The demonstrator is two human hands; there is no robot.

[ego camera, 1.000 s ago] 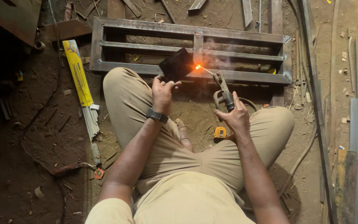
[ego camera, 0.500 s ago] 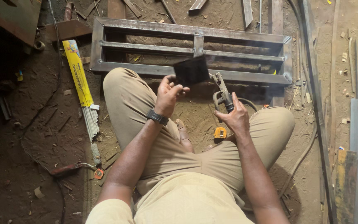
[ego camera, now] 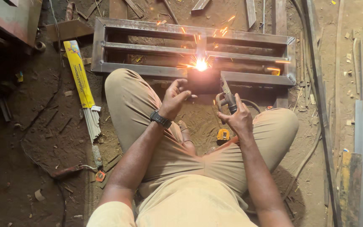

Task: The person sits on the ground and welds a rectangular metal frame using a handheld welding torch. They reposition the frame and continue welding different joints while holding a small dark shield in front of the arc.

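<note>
The person sits cross-legged on the dirt floor, welding a joint on the steel frame (ego camera: 148,69) that lies flat in front of the knees. The right hand (ego camera: 238,117) is clenched around the electrode holder (ego camera: 227,96), whose tip reaches forward past the fingertips to the frame's middle upright, where a bright arc (ego camera: 201,64) throws sparks. The left hand (ego camera: 174,98) grips a dark hand shield (ego camera: 202,80) by its near edge, thumb on top and fingers curled beneath, holding it just this side of the arc. The glare washes out the joint, so how much of the bead is laid is hard to tell. The run looks to be under way; the next move calls for steady travel along the seam with the shield kept between arc and face. A yellow packet of welding rods (ego camera: 80,73) lies well off beyond the left hand's knuckles, and a small tape measure (ego camera: 223,134) sits just under the right wrist.
</note>
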